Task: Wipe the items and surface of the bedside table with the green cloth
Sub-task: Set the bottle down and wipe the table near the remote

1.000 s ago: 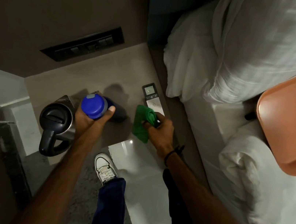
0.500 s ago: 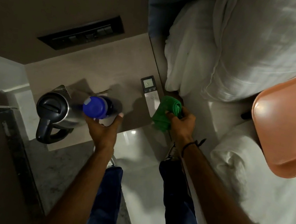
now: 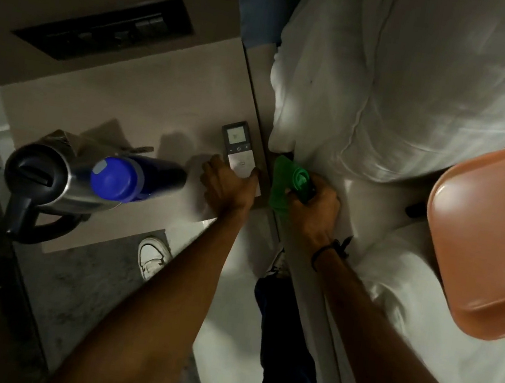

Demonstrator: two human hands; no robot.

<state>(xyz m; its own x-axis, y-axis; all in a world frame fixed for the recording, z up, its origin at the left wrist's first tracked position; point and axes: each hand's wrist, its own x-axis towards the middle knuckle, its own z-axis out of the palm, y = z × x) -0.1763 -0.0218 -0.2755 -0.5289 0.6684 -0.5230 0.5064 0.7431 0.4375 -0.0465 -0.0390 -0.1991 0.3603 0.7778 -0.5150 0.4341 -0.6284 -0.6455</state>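
The beige bedside table (image 3: 158, 111) carries a steel kettle (image 3: 46, 183) at its left, a blue bottle (image 3: 125, 180) standing beside it, and a grey remote control (image 3: 238, 150) at its right edge. My left hand (image 3: 227, 184) lies over the lower end of the remote, fingers curled around it. My right hand (image 3: 314, 207) holds the bunched green cloth (image 3: 289, 180) just off the table's right edge, against the white bedding.
A white pillow and sheets (image 3: 405, 99) fill the right side, with an orange tray (image 3: 494, 234) lying on the bed. A dark switch panel (image 3: 105, 28) sits in the wall behind the table. My white shoe (image 3: 153, 255) and legs stand below the table's front edge.
My left hand let go of the blue bottle, which now stands by the kettle, and moved right onto the remote. My right hand carried the cloth rightwards off the table toward the bed.
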